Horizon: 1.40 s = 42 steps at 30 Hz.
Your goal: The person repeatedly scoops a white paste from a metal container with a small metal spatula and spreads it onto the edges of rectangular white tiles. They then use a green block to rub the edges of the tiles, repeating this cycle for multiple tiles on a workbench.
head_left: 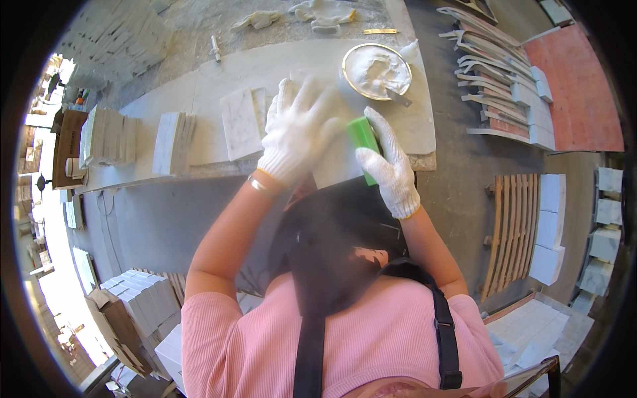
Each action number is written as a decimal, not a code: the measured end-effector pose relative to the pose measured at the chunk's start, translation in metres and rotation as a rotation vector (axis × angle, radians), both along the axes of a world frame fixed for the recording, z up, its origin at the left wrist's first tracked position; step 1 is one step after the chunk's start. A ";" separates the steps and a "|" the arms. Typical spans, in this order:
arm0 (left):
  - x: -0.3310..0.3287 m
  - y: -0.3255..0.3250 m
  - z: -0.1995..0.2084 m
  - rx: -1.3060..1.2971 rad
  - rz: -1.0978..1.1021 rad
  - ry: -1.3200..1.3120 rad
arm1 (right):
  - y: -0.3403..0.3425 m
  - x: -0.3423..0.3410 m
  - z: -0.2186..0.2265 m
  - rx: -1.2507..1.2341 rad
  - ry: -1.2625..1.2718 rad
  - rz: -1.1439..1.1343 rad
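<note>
My right hand (390, 166), in a white knitted glove, grips a green rectangular block (363, 134) between thumb and fingers. Its exact kind does not show. My left hand (296, 129), gloved the same way, is spread flat with a slight motion blur, over the pale worktable beside a white marble tile (240, 123). Whether it presses on a tile below is hidden. A pale slab (335, 166) shows between my hands at the table's near edge. Beyond my right hand stands a round bowl (345, 73) of white paste (375, 68), with a flat metal blade (399, 98) leaning out of it.
Stacked tiles (109, 136) and a smaller upright stack (171, 142) stand along the table's left side. Loose gloves (325, 12) and a small tube (215, 49) lie at the back. To the right are a rack of strips (491, 73) and a wooden pallet (512, 232).
</note>
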<state>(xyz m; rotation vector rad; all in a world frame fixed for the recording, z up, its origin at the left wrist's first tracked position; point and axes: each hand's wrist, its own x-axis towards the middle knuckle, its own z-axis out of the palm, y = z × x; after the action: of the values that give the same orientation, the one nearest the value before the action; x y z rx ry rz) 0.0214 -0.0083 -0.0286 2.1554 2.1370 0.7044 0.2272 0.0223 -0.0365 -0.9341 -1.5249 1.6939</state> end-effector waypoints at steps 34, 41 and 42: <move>-0.003 0.000 -0.003 0.018 -0.017 -0.061 | -0.009 0.018 0.006 0.287 -0.207 0.044; -0.002 0.000 -0.005 0.058 -0.014 -0.050 | 0.053 0.027 -0.064 0.791 -0.634 0.003; -0.002 -0.001 -0.006 0.039 -0.004 -0.045 | 0.058 0.027 -0.065 0.908 -0.762 0.038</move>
<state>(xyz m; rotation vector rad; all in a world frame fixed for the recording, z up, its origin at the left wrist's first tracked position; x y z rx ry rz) 0.0197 -0.0092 -0.0341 2.1400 2.1140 0.7937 0.2545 0.0799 -0.1019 -1.0488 -2.4708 0.4612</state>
